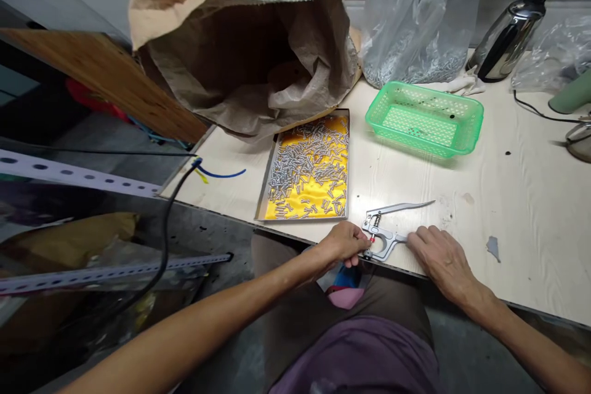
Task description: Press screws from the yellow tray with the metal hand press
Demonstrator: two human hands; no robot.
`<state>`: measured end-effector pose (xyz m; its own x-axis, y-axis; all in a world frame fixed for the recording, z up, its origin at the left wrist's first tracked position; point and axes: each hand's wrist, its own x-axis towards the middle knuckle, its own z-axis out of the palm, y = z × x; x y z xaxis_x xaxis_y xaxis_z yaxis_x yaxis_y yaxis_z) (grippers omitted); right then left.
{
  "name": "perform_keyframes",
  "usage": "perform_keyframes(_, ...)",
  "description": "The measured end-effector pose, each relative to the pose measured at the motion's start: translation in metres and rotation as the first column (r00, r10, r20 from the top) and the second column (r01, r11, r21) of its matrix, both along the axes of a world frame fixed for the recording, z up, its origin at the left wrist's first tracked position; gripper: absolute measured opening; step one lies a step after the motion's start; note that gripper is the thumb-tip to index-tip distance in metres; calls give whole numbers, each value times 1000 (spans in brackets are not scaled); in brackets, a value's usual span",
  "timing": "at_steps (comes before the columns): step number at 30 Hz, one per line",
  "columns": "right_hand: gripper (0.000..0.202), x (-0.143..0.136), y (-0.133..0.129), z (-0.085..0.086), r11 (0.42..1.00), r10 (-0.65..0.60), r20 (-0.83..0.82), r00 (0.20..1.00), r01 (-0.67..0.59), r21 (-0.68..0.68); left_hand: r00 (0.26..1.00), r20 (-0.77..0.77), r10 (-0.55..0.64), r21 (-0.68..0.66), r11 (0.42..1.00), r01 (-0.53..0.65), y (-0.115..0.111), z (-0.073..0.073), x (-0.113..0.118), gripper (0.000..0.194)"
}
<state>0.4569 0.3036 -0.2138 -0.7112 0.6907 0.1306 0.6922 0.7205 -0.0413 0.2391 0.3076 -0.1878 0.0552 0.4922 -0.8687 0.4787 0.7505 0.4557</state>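
Observation:
A grey metal hand tool (386,245), shaped like pliers with a spring, lies at the front edge of the table. My left hand (345,243) is closed at its left end, fingers pinched beside a small red part (372,238); whatever the fingertips hold is too small to name. My right hand (439,258) rests on the table with curled fingers round the end of the tool's lower handle. Left of the tool sits a shallow tray (348,166) with a yellow lining, holding several small metal screw-like pieces (295,163).
A large open paper sack (184,68) stands behind the tray. Further right are a green basket (425,117), a clear bag of metal pieces (415,43) and a kettle (512,37). A black cable (168,209) hangs at the left.

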Motion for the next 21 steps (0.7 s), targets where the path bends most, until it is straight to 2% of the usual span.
perform_keyframes(7,22,1,2,-1,999,23,18,1000,-22,-42,997,-73,-18,61,998,23,-4,3,3,16)
perform_keyframes(13,21,-3,-6,-2,999,-25,30,999,24,46,998,-38,-46,30,998,47,-4,4,4,20)
perform_keyframes(15,19,-5,-10,-2,995,-67,34,997,64,77,998,-43,-46,75,996,49,-8,2,4,17)
perform_keyframes(18,18,-7,-14,0,992,-117,48,992,114,54,998,-51,-47,216,975,57,-17,-1,5,13)
perform_keyframes(21,15,-8,-5,4,995,-97,1,995,97,-3,1000,-7,-14,221,975,15,-24,-4,5,13)
